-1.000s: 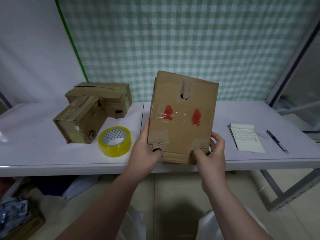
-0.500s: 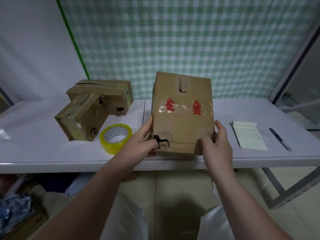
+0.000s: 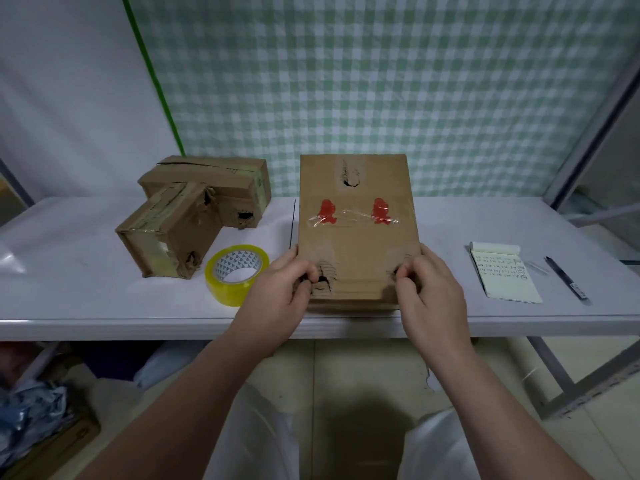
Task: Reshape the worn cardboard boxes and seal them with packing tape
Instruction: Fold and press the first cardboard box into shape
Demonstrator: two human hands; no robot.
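Observation:
A worn brown cardboard box (image 3: 356, 237) with two red marks under clear tape and a torn hole near its top lies flat on the white table (image 3: 69, 299) near the front edge. My left hand (image 3: 280, 289) pinches its torn near-left corner. At the near-right corner, my right hand (image 3: 427, 289) grips the box too. A roll of yellow packing tape (image 3: 237, 273) lies flat just left of my left hand. Two more battered boxes sit at the back left: a small one (image 3: 166, 242) in front, a longer one (image 3: 211, 187) behind it.
A small notepad (image 3: 504, 271) and a black pen (image 3: 568, 277) lie on the table's right side. A checked green curtain hangs behind the table. Below the table's left end are crumpled plastic and a cardboard box (image 3: 38, 431) on the floor. A metal frame (image 3: 588, 382) stands at right.
The box has gone from tilted up in my hands to lying flat on the table. Both hands have slid to its near corners, fingers curled onto the torn edges.

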